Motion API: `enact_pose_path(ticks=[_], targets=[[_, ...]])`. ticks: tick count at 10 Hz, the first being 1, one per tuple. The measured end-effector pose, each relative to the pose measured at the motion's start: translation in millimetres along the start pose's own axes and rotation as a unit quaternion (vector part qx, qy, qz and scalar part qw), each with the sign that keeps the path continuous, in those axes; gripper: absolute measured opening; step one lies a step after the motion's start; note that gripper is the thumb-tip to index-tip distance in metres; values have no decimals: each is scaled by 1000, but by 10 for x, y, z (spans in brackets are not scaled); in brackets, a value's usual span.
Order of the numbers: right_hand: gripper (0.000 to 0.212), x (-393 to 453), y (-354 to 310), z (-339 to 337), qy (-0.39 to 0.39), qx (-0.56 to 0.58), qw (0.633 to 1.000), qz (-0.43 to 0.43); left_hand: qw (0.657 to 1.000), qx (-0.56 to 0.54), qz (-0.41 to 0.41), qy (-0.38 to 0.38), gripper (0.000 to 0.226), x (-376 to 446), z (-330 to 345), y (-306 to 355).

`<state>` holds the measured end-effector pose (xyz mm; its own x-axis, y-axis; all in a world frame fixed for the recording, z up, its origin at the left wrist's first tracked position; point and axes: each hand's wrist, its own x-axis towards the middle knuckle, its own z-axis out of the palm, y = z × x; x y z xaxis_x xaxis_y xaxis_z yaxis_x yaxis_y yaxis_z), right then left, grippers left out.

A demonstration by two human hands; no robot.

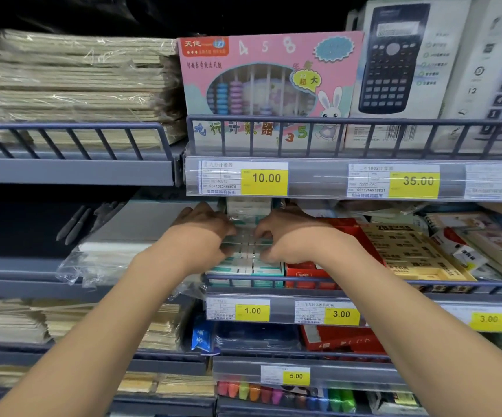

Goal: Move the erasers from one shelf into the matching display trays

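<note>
While the grey metal shelving (72,171) fills the whole view with its flat painted decks and slatted wire front rails, the work itself sits on the middle shelf, under the deck that carries the pink cardboard abacus box (269,76) and the calculator pack (394,61). There a display tray (243,284) stands just behind the rail above the 1.00 price tag (252,310), its teal-and-white front wall showing between the bars. In it lie the erasers (245,251), small white blocks in glossy teal-printed wrappers, packed edge to edge in rows. The left hand (204,233) and the right hand (285,236) come in from either side, fingers curled down onto the rows and close together; they seem to press or pinch the blocks, though whether any one is truly gripped I cannot tell. I judge the step to be seating and squaring erasers in their tray. The next move likely calls for light, even pressure, since slick wrappers slide and neat rows buckle easily. Just beside the tray on the right sits a red carton (309,270), matte card.
</note>
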<state>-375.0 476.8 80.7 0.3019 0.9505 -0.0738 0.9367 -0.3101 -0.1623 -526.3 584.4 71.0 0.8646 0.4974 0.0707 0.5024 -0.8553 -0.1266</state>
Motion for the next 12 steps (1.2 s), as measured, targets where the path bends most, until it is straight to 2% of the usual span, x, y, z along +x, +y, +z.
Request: enact_pose_path(ticks=[2, 3, 4, 5, 6, 9, 10, 11, 12], targets=[[43, 30, 1, 44, 22, -37, 999, 4, 1000, 12, 2, 4, 34, -20, 46, 23], [44, -19, 0, 10, 19, -17, 1000, -3, 1000, -11, 11, 15, 36, -71, 20, 16], [51, -100, 11, -46, 5, -2, 999, -38, 998, -44, 30, 29, 43, -161, -17, -23], [54, -125, 5, -73, -40, -41, 997, -55, 998, -36, 40, 12, 53, -199, -39, -55], [52, -103, -18, -85, -66, -71, 994, -59, 999, -25, 34, -12, 54, -190, -45, -42], [56, -86, 62, -78, -68, -77, 993, -59, 999, -10, 42, -18, 47, -192, -24, 8], [53, -93, 66, -77, -61, -81, 993, -59, 999, -17, 37, -24, 48, -190, -9, -5], [48, -161, 74, -76, -30, -31, 996, -76, 999, -39, 28, 2, 47, -227, -40, 8], [39, -348, 144, -33, 79, 77, 991, -81, 985, -126, 29, 114, 28, -381, -40, 43]])
